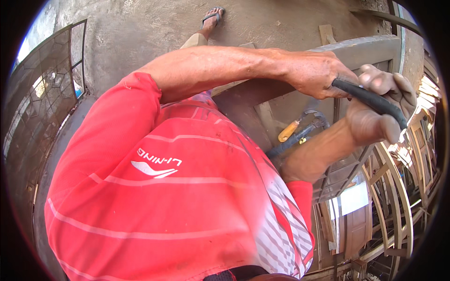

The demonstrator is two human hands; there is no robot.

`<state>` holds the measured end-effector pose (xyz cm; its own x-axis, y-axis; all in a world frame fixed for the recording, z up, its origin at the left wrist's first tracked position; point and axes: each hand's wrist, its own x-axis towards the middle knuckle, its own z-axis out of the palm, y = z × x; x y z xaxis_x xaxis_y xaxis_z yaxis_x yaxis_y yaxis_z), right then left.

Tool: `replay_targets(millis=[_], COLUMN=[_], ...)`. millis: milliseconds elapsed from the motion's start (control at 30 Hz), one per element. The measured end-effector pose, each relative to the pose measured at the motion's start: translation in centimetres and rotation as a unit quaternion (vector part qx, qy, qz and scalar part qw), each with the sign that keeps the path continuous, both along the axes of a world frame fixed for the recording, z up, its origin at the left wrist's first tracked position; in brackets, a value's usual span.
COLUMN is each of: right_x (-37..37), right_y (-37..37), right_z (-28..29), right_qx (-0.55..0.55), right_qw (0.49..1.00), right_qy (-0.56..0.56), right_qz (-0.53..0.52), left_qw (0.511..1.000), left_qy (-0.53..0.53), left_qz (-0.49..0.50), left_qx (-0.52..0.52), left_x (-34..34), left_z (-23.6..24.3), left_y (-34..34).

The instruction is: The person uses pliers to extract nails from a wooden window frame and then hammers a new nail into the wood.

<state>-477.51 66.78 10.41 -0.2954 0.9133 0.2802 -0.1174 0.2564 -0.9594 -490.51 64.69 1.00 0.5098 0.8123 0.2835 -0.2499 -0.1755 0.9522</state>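
Observation:
My left arm (220, 70) reaches across to the right, and my left hand (314, 75) is closed round one end of a black rod-shaped handle (372, 100). That handle slants down over the palm of my right hand (379, 105). The right hand is blurred, with its fingers apart and loosely curved, not wrapped round the handle. What the left fist covers of it is hidden. Below the hands, a claw hammer (300, 136) with a blue-grey handle lies beside a yellow-handled tool (288, 131) on a dark wooden panelled piece (243, 100).
A metal-framed lattice panel (42, 84) stands at the left. Wooden frames and boards (393, 196) are stacked at the right. A foot in a flip-flop (213, 19) rests on the rough floor (140, 28) at the top. A wooden offcut (326, 33) lies near the panelled piece.

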Motion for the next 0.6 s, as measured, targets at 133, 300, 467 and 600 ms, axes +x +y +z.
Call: replay_targets(millis=[133,300,467,600], right_x=[-8.1,-8.5,-3.6,-3.3], right_y=[-2.5,-3.7,-3.3,-3.1], right_z=[1.0,0.8,1.7,1.6], right_qx=[0.082,0.039,0.071,0.063], right_qw=[0.882,0.894,0.950,0.911], right_qy=[-0.168,-0.102,-0.087,-0.179], right_qz=[-0.432,-0.435,-0.293,-0.366], left_qw=[0.989,0.972,0.996,0.996], left_qy=[-0.071,-0.072,-0.026,0.048], left_qz=[0.130,0.220,0.077,-0.071], left_qx=[0.010,0.024,0.032,0.018], left_x=[0.8,1.6,0.6,-2.9], left_z=[-0.9,-0.5,0.6,2.3], left_y=[-1.3,-2.6,-1.6,1.4])
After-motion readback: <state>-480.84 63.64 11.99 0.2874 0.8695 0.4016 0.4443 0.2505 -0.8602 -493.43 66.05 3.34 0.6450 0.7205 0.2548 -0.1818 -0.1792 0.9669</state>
